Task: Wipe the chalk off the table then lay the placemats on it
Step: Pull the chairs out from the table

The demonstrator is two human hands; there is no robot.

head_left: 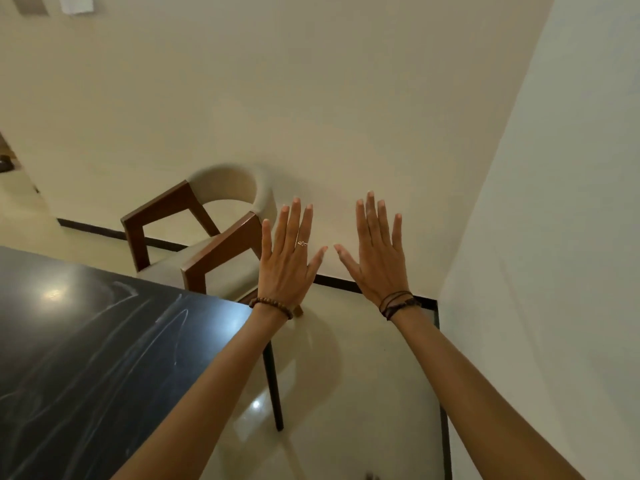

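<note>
Well, both hands up and bare, nothing wiped yet.

Her left hand [289,261] and right hand [377,258] are held out flat, fingers spread, backs to the camera, holding nothing, off past the desk's corner and above the floor. Down to the left, the dark desk [52,341] carries pale chalk streaks [162,327] swirled across its top. A wooden chair [207,237] sits at its far end by the wall. No cloth or placemats show from here. I'd say fetch a cloth first, then wipe in long overlapping passes from one edge, so the dust lifts instead of smearing.
</note>
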